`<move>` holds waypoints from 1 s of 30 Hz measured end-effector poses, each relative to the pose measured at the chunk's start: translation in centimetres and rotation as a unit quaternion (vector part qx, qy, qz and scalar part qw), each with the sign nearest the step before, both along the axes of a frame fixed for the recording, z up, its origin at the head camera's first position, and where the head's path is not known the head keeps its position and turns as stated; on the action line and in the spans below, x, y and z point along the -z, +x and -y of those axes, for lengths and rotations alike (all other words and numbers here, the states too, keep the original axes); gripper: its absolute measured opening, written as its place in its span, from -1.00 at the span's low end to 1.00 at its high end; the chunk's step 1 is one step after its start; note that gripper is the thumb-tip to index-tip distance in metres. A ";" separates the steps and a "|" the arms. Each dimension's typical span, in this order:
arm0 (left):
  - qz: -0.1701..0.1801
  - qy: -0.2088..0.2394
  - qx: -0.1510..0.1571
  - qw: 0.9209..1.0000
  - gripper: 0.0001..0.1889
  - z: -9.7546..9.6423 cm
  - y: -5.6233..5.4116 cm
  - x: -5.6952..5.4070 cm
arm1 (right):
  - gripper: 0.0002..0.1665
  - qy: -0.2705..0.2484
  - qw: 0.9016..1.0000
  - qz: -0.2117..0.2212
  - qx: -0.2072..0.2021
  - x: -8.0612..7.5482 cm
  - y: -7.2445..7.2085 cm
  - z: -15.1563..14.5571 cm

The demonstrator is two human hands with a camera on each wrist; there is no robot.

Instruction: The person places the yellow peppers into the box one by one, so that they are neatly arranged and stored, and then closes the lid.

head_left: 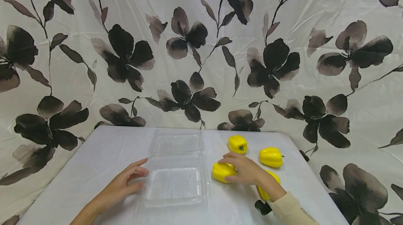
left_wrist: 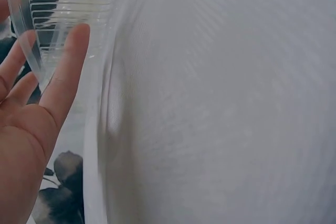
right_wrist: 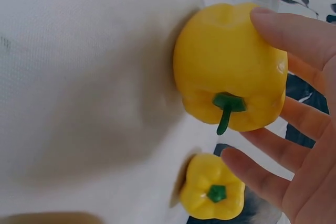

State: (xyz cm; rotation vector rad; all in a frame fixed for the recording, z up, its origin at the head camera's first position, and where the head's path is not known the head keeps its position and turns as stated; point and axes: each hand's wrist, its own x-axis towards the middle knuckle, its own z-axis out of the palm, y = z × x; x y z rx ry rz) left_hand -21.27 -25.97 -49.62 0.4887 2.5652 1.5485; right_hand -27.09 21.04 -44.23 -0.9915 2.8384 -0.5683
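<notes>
A clear plastic clamshell container (head_left: pixel 174 183) lies with its lid (head_left: pixel 176 143) folded back on the white table. By its left edge is my left hand (head_left: pixel 122 183), fingers apart and loosely bent; in the left wrist view the fingers (left_wrist: pixel 68 72) are close to the clear wall, and whether they touch it cannot be told. My right hand (head_left: pixel 244 169) has its thumb and fingers around a yellow bell pepper (head_left: pixel 221 172), right of the container. The right wrist view shows that pepper (right_wrist: pixel 228 61) with its green stem and the thumb against its side.
Another yellow bell pepper (head_left: pixel 237 144) stands behind the right hand, and one lies on its side (head_left: pixel 270 157) farther right. A third, partly hidden pepper (head_left: pixel 263 192) is under the right forearm. Beside the sleeve is a dark object (head_left: pixel 262 207). A flowered cloth (head_left: pixel 189 67) hangs behind the table.
</notes>
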 end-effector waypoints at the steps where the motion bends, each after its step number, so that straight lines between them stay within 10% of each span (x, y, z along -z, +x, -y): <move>1: 0.004 0.000 -0.002 1.000 -0.63 0.0 -0.1 0.0 | -0.35 -0.002 1.000 0.004 -0.001 0.0 0.0 0.0; 16: 0.007 0.012 0.004 1.000 -0.57 0.2 0.0 0.5 | -0.48 -0.015 0.999 0.017 -0.023 0.2 -0.3 -0.2; 30: 0.002 0.028 0.008 1.000 -0.54 0.0 0.2 0.1 | -0.46 -0.036 0.999 -0.025 0.003 -3.1 0.0 1.2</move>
